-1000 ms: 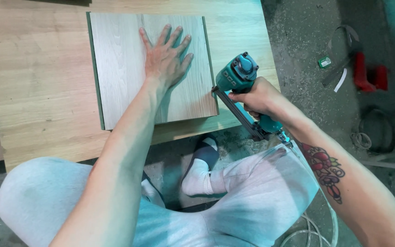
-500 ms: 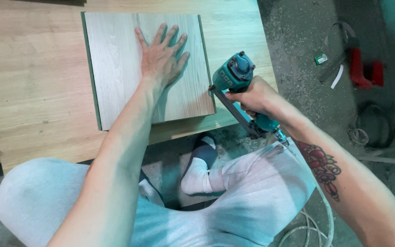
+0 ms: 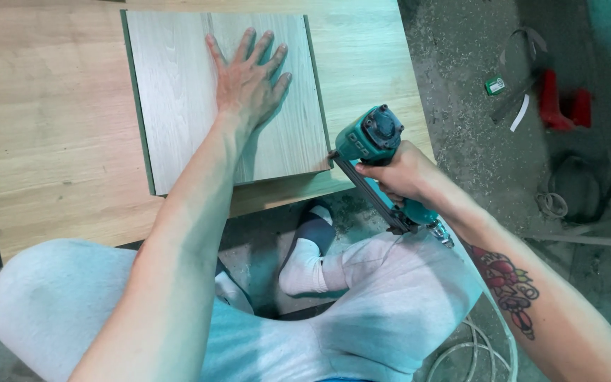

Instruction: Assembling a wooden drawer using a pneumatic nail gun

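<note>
My left hand [image 3: 249,81] lies flat, fingers spread, on a pale grey wood-grain panel [image 3: 171,92] made of two boards side by side. The panel rests on a larger light oak board [image 3: 44,134]. My right hand [image 3: 397,173] grips a teal pneumatic nail gun [image 3: 376,138], whose nose touches the panel's near right corner. The gun's long dark magazine slants down toward my lap.
I sit on the floor with my knees in light grey trousers [image 3: 390,297] and a white sock [image 3: 305,265] under the board's edge. A white hose [image 3: 475,346] coils at the lower right. A red tool [image 3: 556,102] and cable loops [image 3: 574,187] lie on the dusty floor to the right.
The view has shifted slightly. Both hands, the nail gun and the panel keep the same places relative to each other.
</note>
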